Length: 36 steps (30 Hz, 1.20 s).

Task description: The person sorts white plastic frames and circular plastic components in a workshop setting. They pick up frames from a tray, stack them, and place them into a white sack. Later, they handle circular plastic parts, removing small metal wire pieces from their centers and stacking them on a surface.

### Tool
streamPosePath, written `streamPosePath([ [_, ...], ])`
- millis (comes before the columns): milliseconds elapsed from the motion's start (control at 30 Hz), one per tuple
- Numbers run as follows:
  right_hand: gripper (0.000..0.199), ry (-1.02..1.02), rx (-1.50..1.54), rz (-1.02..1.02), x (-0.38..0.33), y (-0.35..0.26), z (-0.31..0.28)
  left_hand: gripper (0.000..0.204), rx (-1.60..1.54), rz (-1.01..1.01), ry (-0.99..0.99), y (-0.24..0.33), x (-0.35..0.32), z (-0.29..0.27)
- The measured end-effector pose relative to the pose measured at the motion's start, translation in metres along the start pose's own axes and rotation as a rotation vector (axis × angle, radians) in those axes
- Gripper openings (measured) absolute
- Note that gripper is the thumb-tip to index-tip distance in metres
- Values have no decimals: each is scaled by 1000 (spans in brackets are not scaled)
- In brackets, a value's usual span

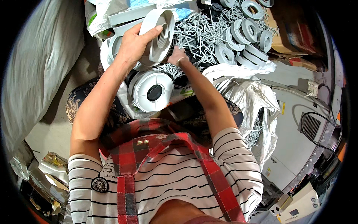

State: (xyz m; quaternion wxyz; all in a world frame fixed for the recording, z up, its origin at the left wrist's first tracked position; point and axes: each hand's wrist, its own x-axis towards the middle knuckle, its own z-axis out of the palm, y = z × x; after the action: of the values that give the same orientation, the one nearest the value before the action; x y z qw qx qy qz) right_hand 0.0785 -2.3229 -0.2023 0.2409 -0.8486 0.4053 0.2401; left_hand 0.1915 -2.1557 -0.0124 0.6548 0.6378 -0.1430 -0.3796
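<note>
My left hand is closed on the rim of a light grey round plastic part, its thumb near the ridged hole in the middle. The part is tilted up on its edge. Just right of it, my right hand reaches down to a pile of thin grey plastic sticks; its fingers are mostly hidden, so I cannot tell their grip. Nearer my lap sits a round white-grey plastic flange with a dark centre hole. Another pale round part is partly covered by my left forearm.
Several grey plastic rings lie on the pile at the far right. White sacking hangs beside my right arm, near a grey machine cabinet with a black cable. Brown cardboard stands beyond; a large pale sheet drapes at left.
</note>
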Motion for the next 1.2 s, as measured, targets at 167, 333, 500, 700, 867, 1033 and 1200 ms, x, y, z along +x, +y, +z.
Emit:
streamPosePath([
  [167, 60, 115, -73, -18, 10, -4, 13, 41, 1, 60, 31, 2, -1, 2],
  [333, 57, 247, 197, -277, 14, 44, -20, 41, -140, 17, 15, -4, 3, -6],
  [500, 59, 270, 281, -210, -1, 100, -90, 37, -239, 42, 27, -5, 5, -7],
  [700, 38, 76, 1011, -452, -64, 136, -184, 35, -348, 4, -6, -4, 5, -7],
  [867, 24, 221, 1072, -352, -132, 167, -248, 35, -324, -24, -41, -8, 11, -5],
  [1033, 30, 576, 989, -126, -261, 213, -293, 37, -322, -28, -71, -16, 21, -8],
  [1200, 29, 827, 899, -49, -415, 394, -286, 36, -284, -20, -65, -7, 13, 2],
])
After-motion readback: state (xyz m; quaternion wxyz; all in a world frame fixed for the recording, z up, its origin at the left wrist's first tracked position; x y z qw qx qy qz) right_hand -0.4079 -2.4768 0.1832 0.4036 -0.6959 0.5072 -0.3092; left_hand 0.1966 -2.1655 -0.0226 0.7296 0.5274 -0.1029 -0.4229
